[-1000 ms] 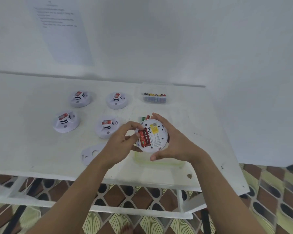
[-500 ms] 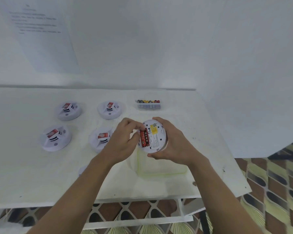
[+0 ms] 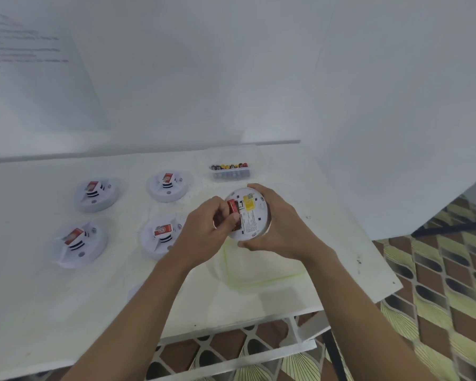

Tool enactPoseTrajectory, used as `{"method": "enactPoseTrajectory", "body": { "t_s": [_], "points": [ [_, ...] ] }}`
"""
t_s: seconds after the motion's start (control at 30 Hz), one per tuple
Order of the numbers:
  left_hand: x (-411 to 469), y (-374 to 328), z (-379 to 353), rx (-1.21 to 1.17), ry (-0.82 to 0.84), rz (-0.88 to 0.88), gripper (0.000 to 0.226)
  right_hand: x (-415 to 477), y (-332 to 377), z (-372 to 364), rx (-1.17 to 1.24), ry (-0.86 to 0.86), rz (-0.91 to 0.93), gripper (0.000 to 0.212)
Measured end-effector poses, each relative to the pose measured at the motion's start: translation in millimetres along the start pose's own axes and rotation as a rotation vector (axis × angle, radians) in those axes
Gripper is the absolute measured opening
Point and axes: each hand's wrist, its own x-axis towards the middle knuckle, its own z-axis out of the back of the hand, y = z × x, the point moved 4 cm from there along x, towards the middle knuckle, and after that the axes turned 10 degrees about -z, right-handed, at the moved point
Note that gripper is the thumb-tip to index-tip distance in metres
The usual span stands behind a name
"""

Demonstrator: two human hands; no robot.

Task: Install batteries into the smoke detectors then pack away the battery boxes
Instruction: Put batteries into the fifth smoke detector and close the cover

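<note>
Fingers point(image 3: 261, 189) of the right hand point(image 3: 283, 229) grip the round white plastic smoke detector point(image 3: 254, 215), steadying it label-side up above the white tabletop point(image 3: 39, 298) so the left hand point(image 3: 204, 235), pinching a red battery point(image 3: 232, 207), can seat it in the compartment.

The left hand point(image 3: 204, 235) curls over the red batteries point(image 3: 232, 207), hiding the left side of the smoke detector point(image 3: 259, 213) that the right hand point(image 3: 280, 229) grips; its label print is too small to read; the wall sheet point(image 3: 33, 78) is blurred and cut by the left edge; a white piece point(image 3: 135, 292) lies mostly under the left forearm; the cells in the battery box point(image 3: 229, 171) are too small to count.
</note>
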Motion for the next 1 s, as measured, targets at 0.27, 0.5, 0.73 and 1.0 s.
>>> {"method": "enactPoseTrajectory", "body": {
  "t_s": [0.27, 0.5, 0.73, 1.0],
  "points": [
    [19.6, 0.2, -11.0, -0.004, -0.01, -0.053, 0.028, 0.8, -18.9, 11.8, 0.024, -0.045, -0.069, 0.106],
    [46.6, -0.1, -15.0, -0.383, -0.196, 0.127, 0.02, 15.7, -37.5, 30.0, 0.084, -0.122, -0.103, 0.101],
    [85.9, 25.5, -15.0, -0.16, -0.108, 0.244, 0.007, 38.3, -64.6, 55.1, 0.131, -0.209, -0.157, 0.107],
    [113.0, 43.0, -47.7, 0.607, 0.441, 0.275, 0.019, 68.0, -83.1, 70.1, 0.153, -0.148, -0.167, 0.112]
  ]
}}
